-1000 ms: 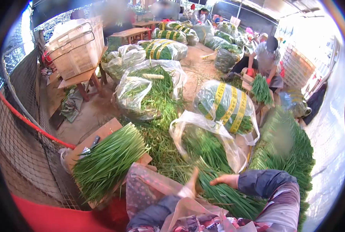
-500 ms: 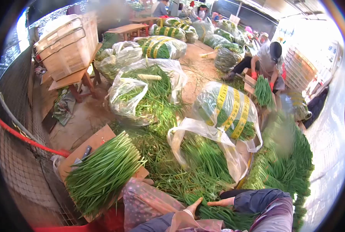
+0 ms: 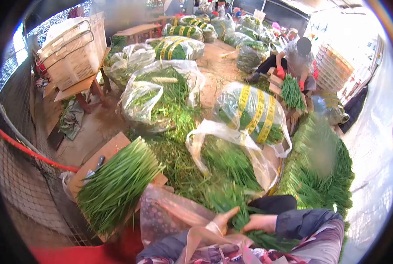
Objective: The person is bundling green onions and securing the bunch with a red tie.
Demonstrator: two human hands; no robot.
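Observation:
In the head view, my left hand and my right hand are close together at my lap. Between them is a bunch of green chives, and both hands are closed around it, with some fingers hidden by the leaves. More loose chives lie in an opened clear plastic bag just ahead. To the left, a thick pile of chives rests on a wooden board, beside a knife.
Tied chive bundles are stacked along the right. A bag with yellow tape stands ahead, and a scrap-filled bag is farther left. A crate sits on a bench. A person in red gloves handles chives at right.
My hands have gone from extended fingers over the chives to closing around a bunch and lifting it slightly. The view has tilted a little.

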